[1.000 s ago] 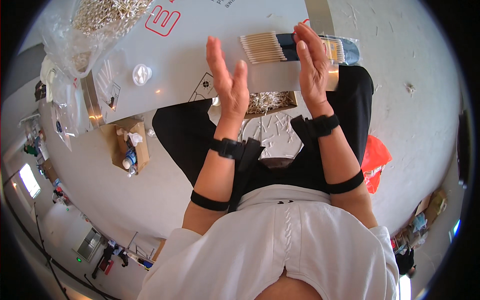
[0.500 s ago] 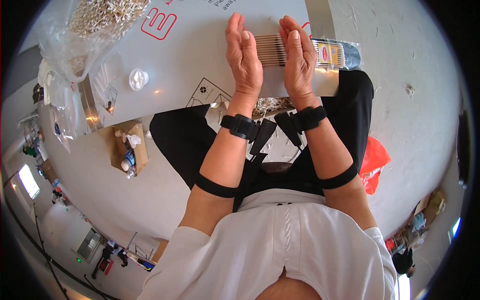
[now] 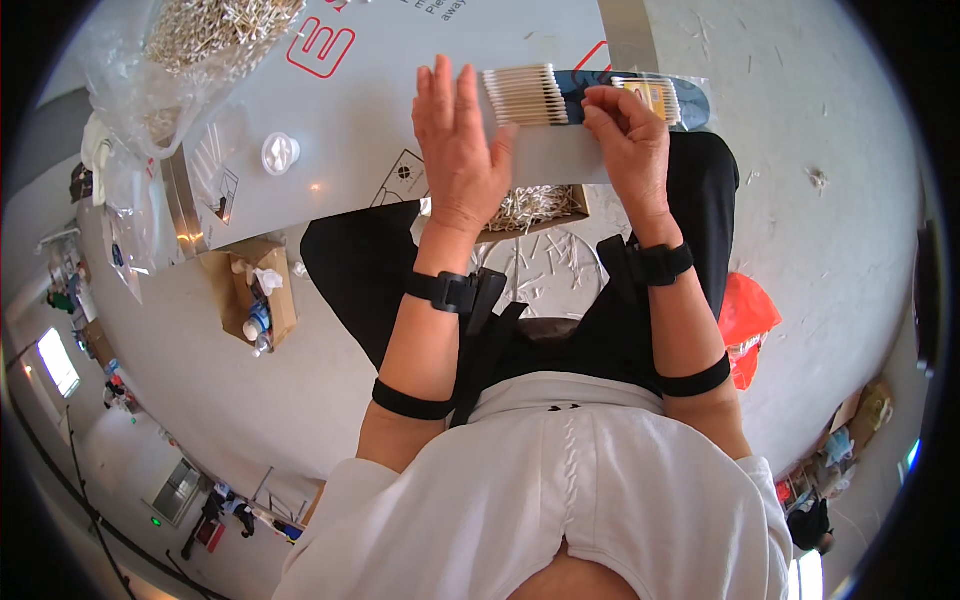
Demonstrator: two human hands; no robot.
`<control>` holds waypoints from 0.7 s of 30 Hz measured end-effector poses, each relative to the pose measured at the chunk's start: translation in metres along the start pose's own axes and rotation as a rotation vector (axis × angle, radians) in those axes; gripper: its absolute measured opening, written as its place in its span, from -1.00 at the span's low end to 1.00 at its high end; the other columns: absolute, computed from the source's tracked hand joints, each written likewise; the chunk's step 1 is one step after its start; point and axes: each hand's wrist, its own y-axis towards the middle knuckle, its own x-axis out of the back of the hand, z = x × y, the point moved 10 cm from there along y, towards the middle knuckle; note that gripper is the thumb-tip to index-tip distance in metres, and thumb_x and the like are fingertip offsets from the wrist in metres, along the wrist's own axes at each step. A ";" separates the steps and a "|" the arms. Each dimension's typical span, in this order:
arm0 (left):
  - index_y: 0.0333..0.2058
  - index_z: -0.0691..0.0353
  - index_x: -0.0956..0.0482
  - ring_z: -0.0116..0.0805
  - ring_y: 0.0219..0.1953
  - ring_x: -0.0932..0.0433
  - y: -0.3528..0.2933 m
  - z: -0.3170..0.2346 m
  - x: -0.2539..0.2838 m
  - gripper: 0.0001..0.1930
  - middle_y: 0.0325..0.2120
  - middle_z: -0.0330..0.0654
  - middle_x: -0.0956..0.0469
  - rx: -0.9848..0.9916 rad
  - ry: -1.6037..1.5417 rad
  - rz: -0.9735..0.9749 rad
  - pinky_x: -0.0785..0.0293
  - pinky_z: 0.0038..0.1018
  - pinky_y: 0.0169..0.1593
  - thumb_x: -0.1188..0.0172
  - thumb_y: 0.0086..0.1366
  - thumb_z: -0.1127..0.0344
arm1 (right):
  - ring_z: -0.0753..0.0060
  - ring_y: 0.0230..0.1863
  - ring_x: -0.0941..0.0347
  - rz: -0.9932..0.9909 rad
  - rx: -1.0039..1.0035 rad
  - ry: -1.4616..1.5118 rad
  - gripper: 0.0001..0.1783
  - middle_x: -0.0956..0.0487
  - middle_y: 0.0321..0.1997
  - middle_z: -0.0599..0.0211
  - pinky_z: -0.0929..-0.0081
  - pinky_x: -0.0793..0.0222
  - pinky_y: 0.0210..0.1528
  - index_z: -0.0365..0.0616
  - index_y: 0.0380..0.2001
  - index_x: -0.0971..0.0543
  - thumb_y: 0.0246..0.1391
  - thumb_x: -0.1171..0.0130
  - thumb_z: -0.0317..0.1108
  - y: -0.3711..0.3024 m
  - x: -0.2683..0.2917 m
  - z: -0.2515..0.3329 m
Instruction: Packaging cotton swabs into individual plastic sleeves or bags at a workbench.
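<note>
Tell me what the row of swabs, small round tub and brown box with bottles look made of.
Row of swabs: matte tan sticks, probably wood; dull white tips, likely cotton. Small round tub: likely plastic, by its shiny, translucent wall. Brown box: apparently cardboard, matte, with thin walls.

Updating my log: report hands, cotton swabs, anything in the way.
Left hand open, beside the row of cotton swabs. Swabs lie side by side. Right hand curled, grip unclear. In the way: right hand, partly hiding the dark strip.

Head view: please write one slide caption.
Left hand and right hand flank a row of cotton swabs on a grey tabletop.
</note>
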 end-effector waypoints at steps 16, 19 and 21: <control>0.41 0.14 -0.01 -0.10 0.49 0.09 -0.006 -0.015 -0.048 -0.11 0.45 -0.06 0.04 -0.087 0.198 0.316 0.23 0.06 0.45 -0.03 0.29 -0.29 | 0.03 -0.35 -0.58 0.066 0.394 -0.512 -0.90 -0.59 -0.35 0.22 0.25 -0.50 -0.31 -0.13 -0.33 -0.63 0.02 -0.24 -0.50 -0.019 -0.016 0.036; 0.41 0.14 -0.02 -0.11 0.49 0.09 -0.006 -0.016 -0.047 -0.12 0.45 -0.07 0.04 -0.082 0.195 0.315 0.23 0.06 0.45 -0.05 0.29 -0.27 | 0.03 -0.34 -0.58 0.044 0.388 -0.547 -0.91 -0.59 -0.35 0.23 0.24 -0.51 -0.32 -0.13 -0.35 -0.64 0.02 -0.24 -0.49 -0.018 -0.017 0.037; 0.41 0.13 -0.02 -0.11 0.49 0.09 -0.006 -0.015 -0.047 -0.12 0.45 -0.08 0.04 -0.076 0.191 0.315 0.23 0.06 0.45 -0.06 0.29 -0.26 | 0.03 -0.34 -0.58 0.036 0.378 -0.566 -0.92 -0.58 -0.36 0.23 0.23 -0.51 -0.32 -0.12 -0.36 -0.64 0.02 -0.24 -0.48 -0.017 -0.017 0.037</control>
